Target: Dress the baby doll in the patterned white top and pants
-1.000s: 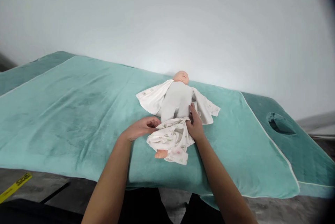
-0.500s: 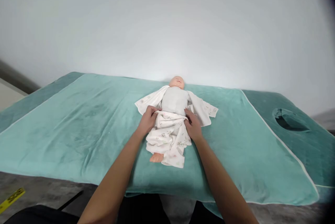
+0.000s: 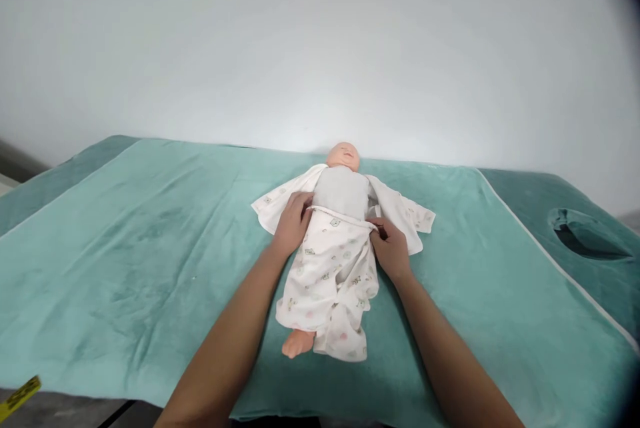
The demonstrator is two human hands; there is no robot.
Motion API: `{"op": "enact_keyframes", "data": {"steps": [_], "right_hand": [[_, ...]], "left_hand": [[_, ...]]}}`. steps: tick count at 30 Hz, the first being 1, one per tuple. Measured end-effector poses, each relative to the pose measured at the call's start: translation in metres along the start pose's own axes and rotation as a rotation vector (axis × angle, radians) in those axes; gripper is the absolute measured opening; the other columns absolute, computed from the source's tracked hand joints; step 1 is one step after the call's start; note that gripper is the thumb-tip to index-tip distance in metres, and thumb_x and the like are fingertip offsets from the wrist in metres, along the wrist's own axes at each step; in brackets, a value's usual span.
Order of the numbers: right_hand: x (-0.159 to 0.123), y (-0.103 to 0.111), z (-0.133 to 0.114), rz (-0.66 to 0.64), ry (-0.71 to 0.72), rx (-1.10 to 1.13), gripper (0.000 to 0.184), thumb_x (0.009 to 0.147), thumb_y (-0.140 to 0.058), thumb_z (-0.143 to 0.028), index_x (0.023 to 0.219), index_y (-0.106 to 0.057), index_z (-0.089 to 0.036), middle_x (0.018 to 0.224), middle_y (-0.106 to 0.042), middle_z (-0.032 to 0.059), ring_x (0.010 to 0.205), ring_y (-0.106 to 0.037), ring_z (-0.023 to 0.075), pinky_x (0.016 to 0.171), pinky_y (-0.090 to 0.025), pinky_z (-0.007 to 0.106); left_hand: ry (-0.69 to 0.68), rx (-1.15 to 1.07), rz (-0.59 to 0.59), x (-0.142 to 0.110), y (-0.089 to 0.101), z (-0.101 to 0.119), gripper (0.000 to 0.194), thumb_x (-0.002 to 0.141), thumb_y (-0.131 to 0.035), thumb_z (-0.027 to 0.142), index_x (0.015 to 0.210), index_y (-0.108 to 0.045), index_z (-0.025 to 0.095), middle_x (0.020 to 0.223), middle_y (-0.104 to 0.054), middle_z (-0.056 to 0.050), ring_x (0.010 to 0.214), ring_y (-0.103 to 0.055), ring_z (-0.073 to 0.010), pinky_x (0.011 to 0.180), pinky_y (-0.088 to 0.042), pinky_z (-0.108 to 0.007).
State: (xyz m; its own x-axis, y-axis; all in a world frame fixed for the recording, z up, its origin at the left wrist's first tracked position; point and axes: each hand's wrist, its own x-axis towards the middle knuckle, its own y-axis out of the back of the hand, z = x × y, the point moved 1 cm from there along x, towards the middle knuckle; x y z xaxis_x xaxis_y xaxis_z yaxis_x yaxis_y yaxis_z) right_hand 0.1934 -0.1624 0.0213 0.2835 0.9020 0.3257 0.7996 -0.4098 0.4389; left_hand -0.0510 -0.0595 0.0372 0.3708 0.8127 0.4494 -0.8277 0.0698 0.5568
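Mid-frame, the doll lies face up on the green bed, long axis nearly vertical, head toward the top edge. Left hand and right hand pinch the printed trousers at opposite sides of the waist.

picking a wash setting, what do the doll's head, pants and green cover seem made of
Head: perhaps vinyl or other plastic, smooth and moulded.
Pants: thin matt cloth, possibly cotton, creasing in soft folds.
Cover: plush, probably velour, its nap showing darker brushed patches.
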Motion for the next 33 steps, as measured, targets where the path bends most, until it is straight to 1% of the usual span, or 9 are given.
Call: {"op": "enact_keyframes", "data": {"steps": [4,7,11,16,19,22,25,28,33], "right_hand": [[0.02,0.008,-0.017,-0.056,0.318,-0.172,0.043,0.083,-0.056,-0.017,0.124,-0.064,-0.026,0.137,-0.062,0.0077,0.124,-0.058,0.0283,0.106,-0.047,0.048],[0.039,0.01,-0.03,-0.199,0.421,-0.258,0.038,0.084,-0.052,-0.016,0.117,-0.068,-0.026,0.125,-0.069,0.0065,0.117,-0.062,0.0283,0.104,-0.047,0.047],[0.068,-0.004,-0.035,-0.083,0.169,-0.224,0.028,0.082,-0.05,-0.022,0.1,-0.071,-0.023,0.093,-0.074,0.0041,0.089,-0.066,0.0257,0.086,-0.05,0.04],[0.087,-0.03,-0.017,0.121,-0.187,0.146,0.019,0.078,-0.047,-0.031,0.078,-0.063,-0.021,0.075,-0.066,-0.0001,0.078,-0.059,0.0201,0.07,-0.047,0.029],[0.08,-0.033,-0.007,0.145,-0.187,0.15,0.021,0.078,-0.053,-0.037,0.086,-0.065,-0.021,0.081,-0.067,0.0007,0.077,-0.058,0.0197,0.071,-0.046,0.03],[0.071,-0.026,-0.003,0.159,-0.133,0.016,0.024,0.078,-0.059,-0.039,0.093,-0.066,-0.022,0.087,-0.069,0.0033,0.078,-0.058,0.0213,0.072,-0.046,0.033],[0.069,-0.013,-0.002,0.064,-0.126,-0.137,0.022,0.08,-0.063,-0.044,0.086,-0.065,-0.024,0.079,-0.069,0.0045,0.07,-0.057,0.0223,0.066,-0.044,0.034],[0.073,0.0,0.0,-0.141,-0.173,-0.162,0.02,0.085,-0.06,-0.043,0.083,-0.066,-0.024,0.077,-0.07,0.0045,0.067,-0.06,0.0219,0.062,-0.044,0.033],[0.074,0.011,0.003,-0.466,-0.225,0.169,0.024,0.081,-0.06,-0.027,0.104,-0.064,-0.024,0.102,-0.074,0.0037,0.092,-0.068,0.0235,0.079,-0.055,0.036]], "left_hand": [[-0.013,-0.01,-0.062,0.003,0.002,-0.005,0.04,0.099,-0.038,0.026,0.134,-0.056,0.019,0.138,-0.06,-0.011,0.127,-0.054,-0.0227,0.112,-0.038,-0.039],[0.042,-0.035,-0.079,0.013,0.005,-0.005,0.036,0.095,-0.041,0.022,0.121,-0.064,0.019,0.124,-0.069,-0.009,0.115,-0.062,-0.0232,0.102,-0.044,-0.037],[0.164,0.015,-0.104,0.038,0.004,0.001,0.029,0.082,-0.044,0.013,0.096,-0.069,0.021,0.098,-0.073,-0.004,0.093,-0.064,-0.0223,0.087,-0.047,-0.035],[0.365,0.023,-0.015,0.052,0.003,0.015,0.014,0.072,-0.048,0.013,0.071,-0.061,0.02,0.073,-0.064,-0.001,0.079,-0.056,-0.02,0.074,-0.043,-0.032],[0.433,-0.069,-0.065,0.045,0.011,0.018,0.008,0.071,-0.052,0.019,0.073,-0.06,0.019,0.074,-0.062,0.0,0.078,-0.055,-0.0189,0.07,-0.042,-0.03],[0.467,-0.151,-0.27,0.037,0.022,0.015,0.012,0.072,-0.057,0.026,0.078,-0.064,0.019,0.077,-0.065,0.0,0.076,-0.056,-0.0185,0.065,-0.042,-0.028],[0.46,-0.182,-0.379,0.033,0.029,0.01,0.017,0.071,-0.06,0.028,0.082,-0.068,0.019,0.081,-0.069,-0.001,0.078,-0.059,-0.0202,0.064,-0.045,-0.027],[0.439,-0.248,-0.414,0.031,0.028,0.009,0.023,0.07,-0.063,0.03,0.089,-0.071,0.021,0.087,-0.071,-0.003,0.086,-0.062,-0.0238,0.069,-0.05,-0.03],[0.513,-0.49,-0.453,0.026,0.015,0.008,0.037,0.073,-0.066,0.027,0.108,-0.069,0.02,0.101,-0.073,-0.005,0.093,-0.065,-0.0236,0.082,-0.053,-0.034]]}}
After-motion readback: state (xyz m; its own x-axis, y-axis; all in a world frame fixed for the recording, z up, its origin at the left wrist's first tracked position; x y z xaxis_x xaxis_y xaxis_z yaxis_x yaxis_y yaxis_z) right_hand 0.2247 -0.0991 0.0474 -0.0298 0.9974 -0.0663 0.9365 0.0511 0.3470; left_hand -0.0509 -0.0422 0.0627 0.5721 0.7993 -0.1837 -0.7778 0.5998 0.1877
